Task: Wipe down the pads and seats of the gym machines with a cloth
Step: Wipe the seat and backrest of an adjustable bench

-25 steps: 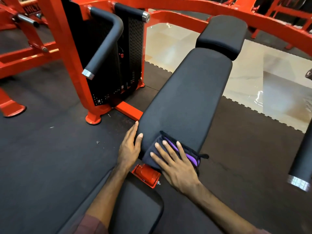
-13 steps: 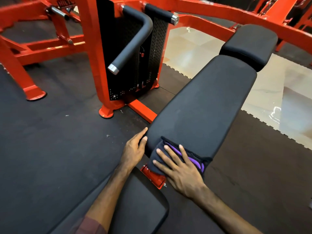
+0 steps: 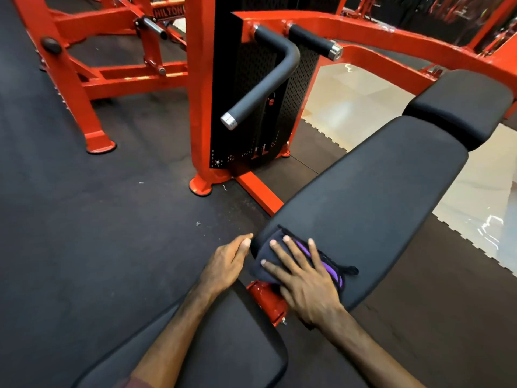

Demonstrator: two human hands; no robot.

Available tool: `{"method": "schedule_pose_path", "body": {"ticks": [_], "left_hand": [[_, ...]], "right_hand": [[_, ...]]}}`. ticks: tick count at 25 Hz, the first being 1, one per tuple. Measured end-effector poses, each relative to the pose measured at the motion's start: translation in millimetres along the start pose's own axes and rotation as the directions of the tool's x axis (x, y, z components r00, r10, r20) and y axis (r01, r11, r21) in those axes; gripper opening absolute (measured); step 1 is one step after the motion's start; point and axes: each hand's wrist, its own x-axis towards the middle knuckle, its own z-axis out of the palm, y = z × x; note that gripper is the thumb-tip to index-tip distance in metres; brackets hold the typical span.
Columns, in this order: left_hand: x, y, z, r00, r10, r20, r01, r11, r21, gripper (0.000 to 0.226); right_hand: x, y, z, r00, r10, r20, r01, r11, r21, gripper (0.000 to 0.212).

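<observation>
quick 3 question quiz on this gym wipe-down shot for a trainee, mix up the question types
1. True or false: the right hand presses the cloth flat on the back pad.
2. The left hand touches: A) the back pad's edge B) the black handle C) the head pad
3. Fill in: the cloth lies at the ___ end of the back pad, by the red hinge.

Key: 1 true; 2 A; 3 lower
</observation>
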Motion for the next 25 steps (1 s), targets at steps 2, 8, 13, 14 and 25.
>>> {"method": "schedule_pose_path", "body": {"ticks": [2,8,13,14,25], "left_hand": [[1.2,1.5,1.0,1.000,0.006,-0.012,-0.007,0.999,-0.039,0.058],[-4.6,6.0,0.4,0.991,-0.061,-0.122,0.078,0.987,0.140,0.061],[-4.7,8.7,5.2,0.994,0.059,-0.093,-0.042,0.984,0.175,0.053],[-5.1,9.7,6.9,0.991,0.099,-0.091,-0.078,0.976,0.205,0.051],[49.0,65.5,33.1,0.925,0.375,0.061,-0.375,0.877,0.300,0.057]], "right_hand": [[36.1,11.1,-2.9,0.976,0.213,-0.046,-0.211,0.977,0.045,0.069],[100.9,-3.3,12.2,0.998,-0.014,0.056,0.012,0.999,0.049,0.056],[130.4,91.1,-6.0,0.962,0.271,0.026,-0.271,0.962,0.026,0.063],[137.0,97.1,-9.4,0.936,0.350,0.029,-0.350,0.937,0.012,0.064],[86.4,117.5,-9.4,0.817,0.573,-0.065,-0.560,0.815,0.148,0.057]]}}
